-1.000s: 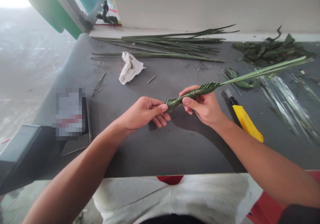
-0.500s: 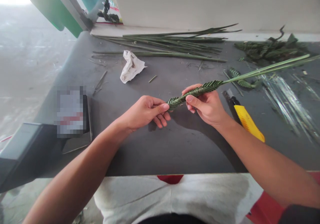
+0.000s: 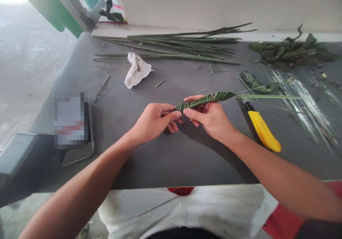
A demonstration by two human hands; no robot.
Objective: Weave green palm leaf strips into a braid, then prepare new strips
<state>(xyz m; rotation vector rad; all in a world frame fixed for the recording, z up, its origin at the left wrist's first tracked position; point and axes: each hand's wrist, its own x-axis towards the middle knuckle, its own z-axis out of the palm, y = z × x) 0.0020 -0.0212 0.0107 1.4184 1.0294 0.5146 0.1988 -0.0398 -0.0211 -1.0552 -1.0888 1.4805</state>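
Note:
A braided strip of green leaf (image 3: 213, 98) lies slantwise across both my hands, above the grey table (image 3: 165, 167). My left hand (image 3: 160, 119) pinches its lower left end between thumb and fingers. Close beside it, my right hand (image 3: 211, 118) grips the braid a little further along, thumb in front and fingers behind. Thin unbraided leaf strands (image 3: 272, 97) stick out to the right from the braid's far end. The finger parts behind the braid are hidden.
A yellow utility knife (image 3: 263, 130) rests right of my right hand. Clear strips (image 3: 299, 103) and a smaller braided leaf piece (image 3: 255, 82) lie beyond it. Long leaf strips (image 3: 171, 45), crumpled white paper (image 3: 136, 71) and a leaf pile (image 3: 291, 52) are behind. A phone (image 3: 80, 153) lies left.
My right hand has slid left along the braid, nearer my left hand. The loose strands have swung lower and now point nearly level to the right. The view has shifted slightly.

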